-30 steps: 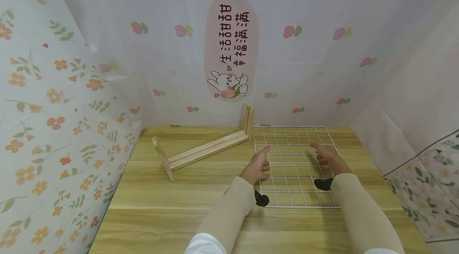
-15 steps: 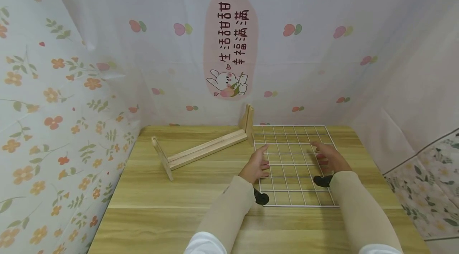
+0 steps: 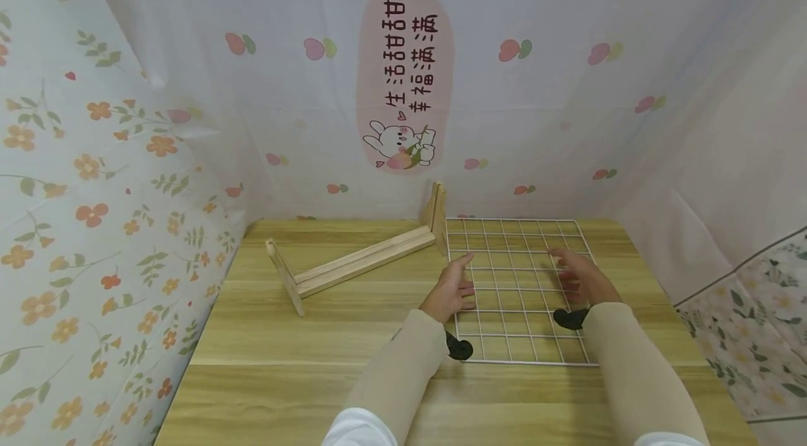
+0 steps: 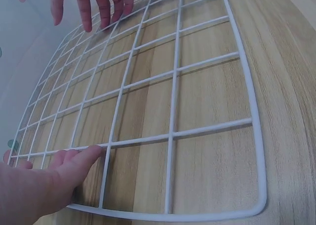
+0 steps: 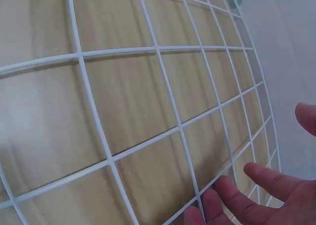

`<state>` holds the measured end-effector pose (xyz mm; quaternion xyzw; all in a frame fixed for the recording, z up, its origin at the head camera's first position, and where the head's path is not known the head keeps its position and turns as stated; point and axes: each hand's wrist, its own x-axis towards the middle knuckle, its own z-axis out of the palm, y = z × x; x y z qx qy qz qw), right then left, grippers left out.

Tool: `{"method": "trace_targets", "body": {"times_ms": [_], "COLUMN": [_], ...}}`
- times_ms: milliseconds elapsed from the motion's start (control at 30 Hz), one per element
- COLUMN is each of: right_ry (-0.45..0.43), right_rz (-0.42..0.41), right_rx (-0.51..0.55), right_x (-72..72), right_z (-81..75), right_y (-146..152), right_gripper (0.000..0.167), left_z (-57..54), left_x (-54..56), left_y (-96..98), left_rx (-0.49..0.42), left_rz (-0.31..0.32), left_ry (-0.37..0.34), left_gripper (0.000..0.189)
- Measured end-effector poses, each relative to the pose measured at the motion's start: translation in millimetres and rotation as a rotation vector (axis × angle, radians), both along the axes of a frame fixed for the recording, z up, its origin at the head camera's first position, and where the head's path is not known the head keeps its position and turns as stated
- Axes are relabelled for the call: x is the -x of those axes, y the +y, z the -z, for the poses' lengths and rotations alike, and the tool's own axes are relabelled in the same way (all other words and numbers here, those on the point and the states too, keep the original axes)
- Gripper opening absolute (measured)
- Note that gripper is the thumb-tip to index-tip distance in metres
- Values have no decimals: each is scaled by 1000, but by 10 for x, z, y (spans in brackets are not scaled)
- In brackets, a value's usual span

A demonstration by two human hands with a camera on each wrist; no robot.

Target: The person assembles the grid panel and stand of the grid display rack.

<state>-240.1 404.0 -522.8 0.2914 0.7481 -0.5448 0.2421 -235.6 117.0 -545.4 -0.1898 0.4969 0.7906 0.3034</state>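
A white wire grid panel (image 3: pixel 504 269) lies over the right half of the wooden table. My left hand (image 3: pixel 449 290) is at its left edge, thumb pointing forward and the other fingers reaching rightward over the wires; in the left wrist view, a fingertip meets a wire near the edge. Along the right edge is my right hand (image 3: pixel 585 278), fingers loosely extended inward over the mesh. The right wrist view has its fingertips (image 5: pixel 232 190) right at the wires, with the thumb raised apart. Neither hand grips the panel.
Left of the grid stands a pale wooden rack (image 3: pixel 366 262), two end boards joined by a slanting crossbar; its right board nearly meets the grid's far left corner. Patterned cloth (image 3: pixel 302 103) hangs behind the table (image 3: pixel 284 376) and at both sides. Black straps sit at both wrists.
The grid's far right corner has shifted slightly right. Both hands stay nearly in place at its edges, and the head view has tilted a little.
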Motion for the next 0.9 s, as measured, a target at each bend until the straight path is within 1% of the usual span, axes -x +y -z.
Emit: {"method": "trace_targets", "body": {"times_ms": [67,133,233,333,433,733,900], "right_ry": [1,2,0,-1,-8,10,33], "right_rz": [0,-18,-43,-45,-49,-100,-85], "right_rx": [21,36,37,41,44,45,28], "right_x": [20,37,36,7,-21,-43,-33], "right_z": [-35,-70,-71,-33,-32,-164,-190], "right_y": [10,13,22,51,85,88,110], "right_gripper": [89,90,90,89,86,86,81], "left_z": [-12,-28,-43,-44,-46,-114,-150], "left_x": [6,7,0,-3,10,1,16], "left_y": [13,20,23,30,46,44,67], "left_rx": [-14,-24,-21,-8,9,30,22], "left_rz": [-17,-30,-42,-37,-32,-10,1], "left_ry": [-3,-3,-7,-4,16,69,87], "left_gripper": [93,93,92,89,85,80,81]}}
